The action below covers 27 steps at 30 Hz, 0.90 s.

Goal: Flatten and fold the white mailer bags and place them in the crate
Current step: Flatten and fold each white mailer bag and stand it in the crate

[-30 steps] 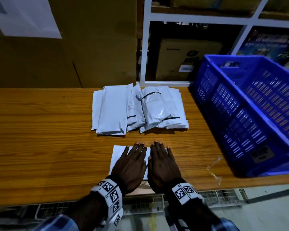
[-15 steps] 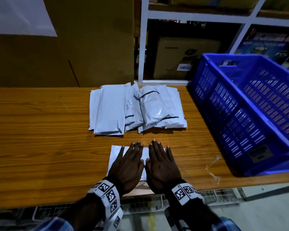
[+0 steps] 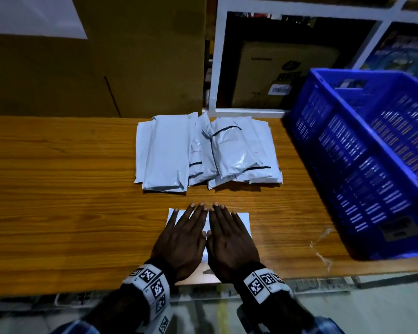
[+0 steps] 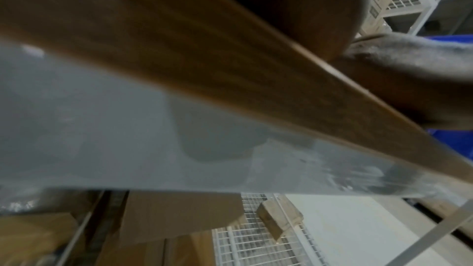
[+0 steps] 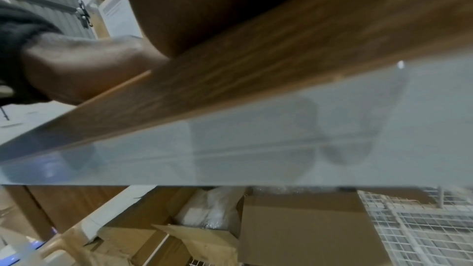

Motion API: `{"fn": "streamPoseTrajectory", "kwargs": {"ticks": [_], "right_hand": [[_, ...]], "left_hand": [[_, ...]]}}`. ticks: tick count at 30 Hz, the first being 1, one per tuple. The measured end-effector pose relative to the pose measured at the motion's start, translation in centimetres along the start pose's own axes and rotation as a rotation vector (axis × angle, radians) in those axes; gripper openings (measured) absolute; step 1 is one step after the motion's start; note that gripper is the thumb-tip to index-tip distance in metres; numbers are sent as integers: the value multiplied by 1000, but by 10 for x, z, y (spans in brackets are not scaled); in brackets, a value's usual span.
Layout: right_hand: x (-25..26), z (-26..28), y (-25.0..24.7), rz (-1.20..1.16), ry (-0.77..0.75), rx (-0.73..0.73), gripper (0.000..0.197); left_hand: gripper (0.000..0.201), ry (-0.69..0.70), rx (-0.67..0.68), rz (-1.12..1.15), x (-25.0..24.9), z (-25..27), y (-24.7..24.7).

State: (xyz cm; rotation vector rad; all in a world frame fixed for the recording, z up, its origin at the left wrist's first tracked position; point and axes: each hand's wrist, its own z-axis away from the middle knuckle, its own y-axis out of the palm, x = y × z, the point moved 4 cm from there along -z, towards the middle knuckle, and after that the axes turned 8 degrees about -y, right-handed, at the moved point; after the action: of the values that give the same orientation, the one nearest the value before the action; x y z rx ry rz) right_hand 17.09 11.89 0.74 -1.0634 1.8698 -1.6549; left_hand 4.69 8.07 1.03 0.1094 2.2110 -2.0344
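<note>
A person's left hand (image 3: 181,242) and right hand (image 3: 229,242) lie flat, side by side, fingers straight, pressing down on a white bag (image 3: 243,221) at the near edge of a wooden bench (image 3: 58,201). Neither hand grips anything. The palms cover most of the bag, leaving only its far corners and a sliver between the thumbs in sight; its near edge is hidden, so how far it reaches toward the bench edge cannot be told. Beyond the fingertips, apart from them, a pile of white bags (image 3: 203,153) lies overlapping, and their number is hard to make out. A blue crate (image 3: 362,165) stands on the right end of the bench, cut off by the frame; its floor is too dark to read. Marker-printed bands (image 3: 152,285) wrap both wrists. The wrist views, blurred, look along the bench edge (image 4: 230,68) from below, showing cardboard boxes (image 5: 294,230) and wire mesh (image 4: 256,240) underneath, with fingers out of sight.
</note>
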Motion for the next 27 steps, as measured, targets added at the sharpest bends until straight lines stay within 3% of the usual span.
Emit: {"fn": "streamPoseTrajectory", "kwargs": {"ticks": [11, 20, 27], "right_hand": [[-6, 1, -3, 9, 49, 76, 61], [-40, 23, -8, 57, 231, 59, 66], [-40, 23, -7, 59, 217, 77, 65]], "left_hand": [[58, -23, 53, 23, 2, 0, 0], [61, -53, 128, 0, 2, 2, -4], [55, -21, 106, 43, -48, -17, -4]]}}
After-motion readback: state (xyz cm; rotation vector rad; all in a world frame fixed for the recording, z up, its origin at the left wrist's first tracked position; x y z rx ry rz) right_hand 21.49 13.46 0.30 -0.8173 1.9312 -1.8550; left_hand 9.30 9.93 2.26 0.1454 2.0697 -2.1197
